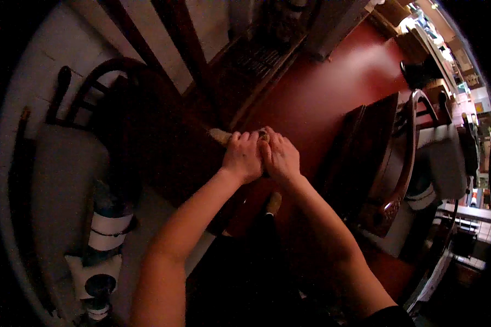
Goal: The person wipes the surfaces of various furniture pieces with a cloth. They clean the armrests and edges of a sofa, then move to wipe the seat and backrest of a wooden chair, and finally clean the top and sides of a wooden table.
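Observation:
My left hand and my right hand are pressed together in front of my body. Both sets of fingers are curled. A small yellowish bit shows between them, but what it belongs to is hidden. Just beyond my left fingers is a pale tan, rounded thing; I cannot tell whether it touches the hand. Below the hands a tan shoe is on my foot.
A curved dark wooden chair back stands at the left, near several striped cushions. Dark carved wooden furniture is close on my right. Red floor runs ahead between dark furniture and a brightly lit area at far right.

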Demonstrator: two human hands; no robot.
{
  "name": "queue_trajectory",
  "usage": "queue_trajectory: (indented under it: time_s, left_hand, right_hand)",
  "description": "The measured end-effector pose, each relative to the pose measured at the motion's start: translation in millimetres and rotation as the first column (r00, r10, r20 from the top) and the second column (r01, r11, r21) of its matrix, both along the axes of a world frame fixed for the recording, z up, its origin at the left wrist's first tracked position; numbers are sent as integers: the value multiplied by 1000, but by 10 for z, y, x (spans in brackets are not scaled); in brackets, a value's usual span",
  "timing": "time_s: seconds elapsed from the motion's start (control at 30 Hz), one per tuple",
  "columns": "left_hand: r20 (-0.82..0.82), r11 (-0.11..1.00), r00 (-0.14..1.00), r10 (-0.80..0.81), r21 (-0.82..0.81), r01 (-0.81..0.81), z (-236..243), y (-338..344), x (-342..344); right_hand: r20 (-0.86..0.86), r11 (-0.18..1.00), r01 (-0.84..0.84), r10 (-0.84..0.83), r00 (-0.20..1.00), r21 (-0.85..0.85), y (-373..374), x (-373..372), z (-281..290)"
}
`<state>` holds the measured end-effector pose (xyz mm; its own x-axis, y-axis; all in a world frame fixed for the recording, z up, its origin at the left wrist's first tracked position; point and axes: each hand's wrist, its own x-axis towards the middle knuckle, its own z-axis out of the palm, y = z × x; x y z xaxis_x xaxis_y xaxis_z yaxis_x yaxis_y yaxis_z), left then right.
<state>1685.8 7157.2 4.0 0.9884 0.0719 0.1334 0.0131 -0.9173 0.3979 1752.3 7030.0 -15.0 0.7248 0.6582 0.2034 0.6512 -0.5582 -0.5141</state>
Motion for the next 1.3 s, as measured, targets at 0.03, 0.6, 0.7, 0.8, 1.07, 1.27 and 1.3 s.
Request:
queue_trajectory:
  time_s: [0.03,0.6,0.7,0.8,1.07,1.27,1.3]
  left_hand:
    - [37,1000,999,17,19,-18,12,-4,35]
    - [-27,883,892,451,157,-442,10,-58,-530]
    - [44,749,750,660,35,-661,0,269,-461]
    - [86,677,675,733,6,-736,22,508,-384]
    - [206,475,459,864,-32,-879,-142,1040,-210]
    - [-17,244,272,962,-388,-889,-168,1537,-31]
    - [-16,246,273,962,-379,-892,-185,1586,-13]
  right_hand:
    - [-24,1000,-14,14,1000,-1,18,42,15]
    - [28,842,-468,493,870,-268,-329,-274,212]
    - [6,686,-583,650,760,-436,-262,-253,375]
    - [26,595,-624,734,679,-507,-185,-215,359]
    - [81,549,-641,790,608,-536,406,-299,379]
    - [119,526,-641,816,566,-559,982,-402,666]
    - [110,572,-671,794,598,-472,1096,-385,605]
